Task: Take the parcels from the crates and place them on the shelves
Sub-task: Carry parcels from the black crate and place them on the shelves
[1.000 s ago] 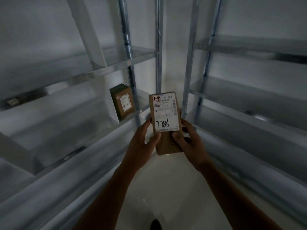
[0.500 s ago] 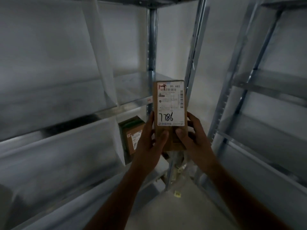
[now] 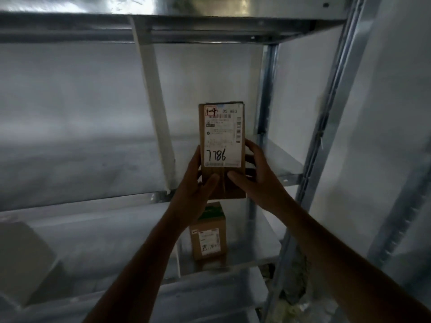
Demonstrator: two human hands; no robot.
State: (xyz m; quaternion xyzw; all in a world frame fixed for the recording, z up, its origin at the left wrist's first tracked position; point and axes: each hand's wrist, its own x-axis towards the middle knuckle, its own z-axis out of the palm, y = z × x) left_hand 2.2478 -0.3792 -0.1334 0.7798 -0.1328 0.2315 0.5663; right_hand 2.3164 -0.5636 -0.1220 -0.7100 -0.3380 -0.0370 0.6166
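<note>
I hold a tall brown cardboard parcel (image 3: 222,136) upright in front of a metal shelf (image 3: 277,164). Its white label carries "7786" by hand and "1-4" in red. My left hand (image 3: 196,183) grips its lower left side with the thumb across the front. My right hand (image 3: 254,173) grips the lower right side, fingers wrapped behind. The parcel's bottom edge sits level with the shelf's front rail. A second brown parcel (image 3: 208,236) with a white label stands upright on the shelf below.
A white slanted divider (image 3: 154,106) splits the shelf bay left of the parcel. Metal uprights (image 3: 265,89) stand at the right, with another rack's post (image 3: 331,113) beyond. A pale box (image 3: 21,259) sits at the lower left. An upper shelf (image 3: 163,29) spans overhead.
My view has tilted up and closer to the rack. Both hands have raised the parcel from the level of the lower shelf to the shelf above it.
</note>
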